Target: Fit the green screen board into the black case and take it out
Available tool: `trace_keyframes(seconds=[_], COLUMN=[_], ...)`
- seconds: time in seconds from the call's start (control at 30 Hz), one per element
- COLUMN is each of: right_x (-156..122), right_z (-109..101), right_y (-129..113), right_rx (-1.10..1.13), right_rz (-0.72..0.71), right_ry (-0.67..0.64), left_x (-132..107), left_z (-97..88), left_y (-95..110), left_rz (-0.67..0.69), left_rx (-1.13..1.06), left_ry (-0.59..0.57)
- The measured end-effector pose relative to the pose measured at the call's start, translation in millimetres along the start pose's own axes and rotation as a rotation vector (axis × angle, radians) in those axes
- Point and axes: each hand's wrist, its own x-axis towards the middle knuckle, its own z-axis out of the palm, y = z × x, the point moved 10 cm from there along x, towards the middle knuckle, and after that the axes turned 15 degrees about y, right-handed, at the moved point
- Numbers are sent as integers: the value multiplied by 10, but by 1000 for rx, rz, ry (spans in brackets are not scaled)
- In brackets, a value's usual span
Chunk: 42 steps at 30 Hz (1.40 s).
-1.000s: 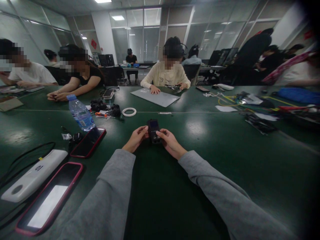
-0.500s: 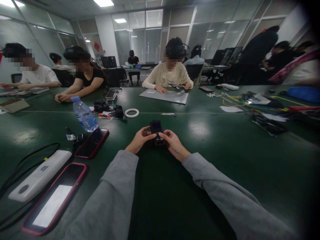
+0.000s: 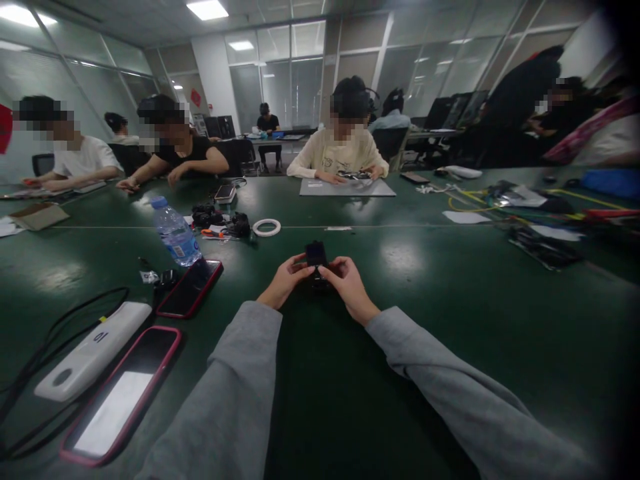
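A small black handheld device [image 3: 315, 255] with a little screen stands on the green table [image 3: 450, 293] in front of me. My left hand [image 3: 286, 281] grips its left side with curled fingers. My right hand [image 3: 346, 285] grips its right side, thumb pressed against the lower part. Both grey sleeves reach in from the bottom edge.
At the left lie two phones in red cases [image 3: 190, 288] [image 3: 121, 393], a white power bank [image 3: 93, 351] with black cable, and a water bottle [image 3: 175, 233]. A white tape ring [image 3: 267, 227] lies ahead. Several people sit across the table; cables and papers clutter the right.
My hands have closed further over the device, covering its lower half. The camera view shifted slightly; a person across the table moved their arms and a grey sheet straightened.
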Motion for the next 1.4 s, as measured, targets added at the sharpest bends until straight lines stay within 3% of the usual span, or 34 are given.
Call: trace_keyframes(seconds=[0.13,0.23,0.37,0.53,0.63,0.73,0.8,0.9,1.1,1.17,1.23,1.33,1.4], right_x=[-72,-219,-394,-632,-630,-429,-259,-167,-372,-432,-413,-316,-249], right_z=[-116,-72,198,451,357,165,125,192,399,432,408,319,242], right_y=[-343,-566,-620,-658,-729,-610,-346,28,170,170,139,28,-106], right_rx=[-333,-651,-851,-779,-634,-413,-242,-23,214,223,194,82,-60], right_rz=[-415,-683,-857,-941,-882,-628,-325,103,491,521,461,270,67], right_ry=[161,228,82,-140,-73,16,-30,-148,-335,-345,-298,-211,-153], left_x=[-42,-156,-270,-179,-130,-101,-89,-118,-218,-226,-197,-145,-127], left_z=[62,235,456,245,148,123,118,230,363,354,301,258,263], left_y=[-58,-155,-174,-212,-209,-222,-222,-215,-212,-243,-250,-210,-166], left_rz=[-61,-180,-232,-227,-224,-261,-273,-290,-295,-313,-296,-233,-181], left_rx=[-11,-78,-217,-291,-326,-370,-387,-357,-236,-198,-184,-232,-265], left_ry=[-2,-58,-124,93,135,125,123,27,-63,-52,6,68,79])
